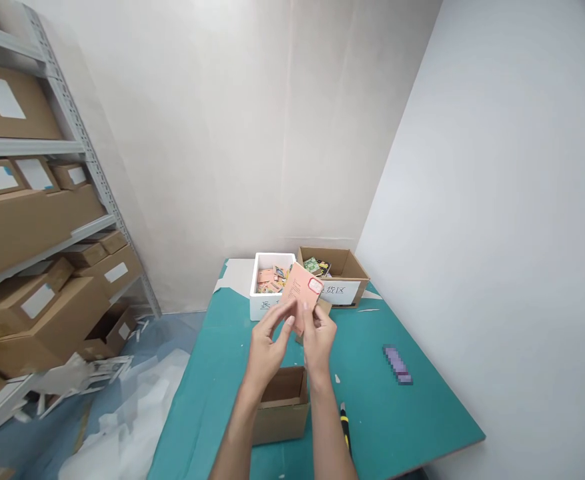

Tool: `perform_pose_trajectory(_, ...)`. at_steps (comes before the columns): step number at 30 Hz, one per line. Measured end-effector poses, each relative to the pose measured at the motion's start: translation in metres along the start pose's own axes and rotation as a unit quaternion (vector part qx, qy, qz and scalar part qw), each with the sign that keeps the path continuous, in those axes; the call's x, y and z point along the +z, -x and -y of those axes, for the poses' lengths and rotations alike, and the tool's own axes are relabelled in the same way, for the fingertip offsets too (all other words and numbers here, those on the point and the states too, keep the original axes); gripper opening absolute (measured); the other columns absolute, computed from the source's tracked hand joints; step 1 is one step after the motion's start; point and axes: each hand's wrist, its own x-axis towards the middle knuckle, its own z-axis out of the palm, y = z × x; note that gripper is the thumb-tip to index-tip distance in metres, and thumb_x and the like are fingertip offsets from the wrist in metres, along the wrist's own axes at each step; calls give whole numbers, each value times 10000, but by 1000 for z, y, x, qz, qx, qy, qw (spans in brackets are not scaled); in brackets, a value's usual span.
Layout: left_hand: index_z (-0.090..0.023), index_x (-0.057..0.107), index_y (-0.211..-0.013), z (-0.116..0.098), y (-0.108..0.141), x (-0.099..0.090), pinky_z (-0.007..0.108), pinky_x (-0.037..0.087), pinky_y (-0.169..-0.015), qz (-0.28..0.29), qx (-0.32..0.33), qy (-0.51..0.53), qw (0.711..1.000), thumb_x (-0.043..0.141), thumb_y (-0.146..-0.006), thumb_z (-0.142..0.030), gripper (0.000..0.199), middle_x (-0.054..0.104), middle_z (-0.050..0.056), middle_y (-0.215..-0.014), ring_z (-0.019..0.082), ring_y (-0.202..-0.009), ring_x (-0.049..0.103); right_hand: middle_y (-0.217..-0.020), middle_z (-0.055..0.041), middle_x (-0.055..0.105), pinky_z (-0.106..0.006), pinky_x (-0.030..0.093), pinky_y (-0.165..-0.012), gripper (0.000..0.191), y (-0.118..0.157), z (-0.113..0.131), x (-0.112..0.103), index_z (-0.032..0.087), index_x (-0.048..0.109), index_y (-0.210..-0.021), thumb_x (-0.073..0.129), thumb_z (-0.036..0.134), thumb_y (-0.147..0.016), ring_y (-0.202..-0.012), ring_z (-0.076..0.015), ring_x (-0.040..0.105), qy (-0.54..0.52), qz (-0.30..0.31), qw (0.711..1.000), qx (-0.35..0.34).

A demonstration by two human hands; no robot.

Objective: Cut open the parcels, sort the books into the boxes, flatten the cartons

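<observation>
A pink booklet (299, 287), with small printed lines and a red-framed label near one corner, is held tilted above the table. My right hand (318, 337) grips its lower edge, thumb on the near face. At the lower left corner, my left hand (271, 343) has its fingers and thumb bent around the edge. Beneath my forearms stands an open small cardboard box (282, 423); its inside is partly hidden. Behind the booklet, a white box (272, 308) contains several pink and coloured booklets. Right of it, a larger cardboard box (355, 293) contains green and black booklets.
A yellow-and-black utility knife (345, 427) lies on the green tabletop (372, 413), right of my forearm. Farther right is a blurred purple object (397, 365). Metal shelving (79, 148) with cartons stands left; white wrapping (127, 427) covers the floor there. Walls bound the back and right.
</observation>
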Motion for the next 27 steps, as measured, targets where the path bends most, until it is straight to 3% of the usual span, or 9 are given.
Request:
perform_pose_trajectory(4,-262,755,-1333,4,-3,-10,413,540,-1094,-102,-47,-53,992,736,-951,-505,453,710,117,-1400,289,-1289,666,-1177,-127,824,-381,663,-806,525,-5,-3,-12,176,784,-1159,757,632,-900,-1027,-312,787,-57,6,997,43)
perform_pose_trajectory(8,-202,819,-1091,10,-3,-14,357,586,-886,-54,-165,36,984,750,-898,-616,462,803,100,-1079,262,-982,735,-1183,-132,823,-401,672,-834,553,-5,-8,-17,162,781,-1195,780,623,-889,-1029,-311,792,-68,26,996,50)
perform_pose_trajectory(10,-196,816,-1012,11,-1,-13,335,579,-846,-57,-178,68,980,765,-886,-615,441,799,79,-978,239,-899,721,-1216,-140,815,-435,669,-901,549,-5,-9,-16,158,778,-1214,785,602,-892,-1086,-324,783,-68,25,996,49)
perform_pose_trajectory(15,-200,789,-964,9,6,-9,308,559,-821,-127,-111,17,986,733,-934,-561,366,761,60,-941,218,-886,697,-1444,-141,712,-505,572,-1134,609,-2,-11,-12,196,727,-1396,810,519,-887,-1369,-330,651,27,-50,998,-19)
perform_pose_trajectory(17,-211,785,-977,8,8,-7,314,559,-843,-154,-82,-16,984,707,-962,-535,333,748,60,-973,219,-909,699,-1447,-127,708,-496,526,-1189,470,1,-10,-10,223,784,-1311,768,498,-930,-1379,-307,637,96,-74,990,-67)
perform_pose_trajectory(20,-238,790,-1018,7,12,0,333,560,-889,-164,-46,-54,984,675,-997,-489,277,740,64,-1032,233,-970,700,-1347,-124,758,-471,562,-1145,341,8,-7,-5,239,842,-1172,730,491,-970,-1274,-293,698,130,-47,987,-86)
perform_pose_trajectory(23,-267,800,-1055,5,17,8,359,554,-929,-126,-6,-92,988,645,-1024,-427,224,747,69,-1054,248,-1012,697,-1386,-127,742,-431,636,-1031,439,15,-5,2,235,811,-1267,792,506,-922,-1236,-306,722,89,-1,994,-64)
perform_pose_trajectory(27,-284,810,-1116,4,21,17,378,563,-914,-77,44,-123,989,641,-1024,-350,203,756,83,-1075,258,-1026,705,-1242,-118,804,-398,678,-929,466,17,-6,3,192,818,-1235,783,532,-918,-1089,-297,772,47,-18,999,-21)
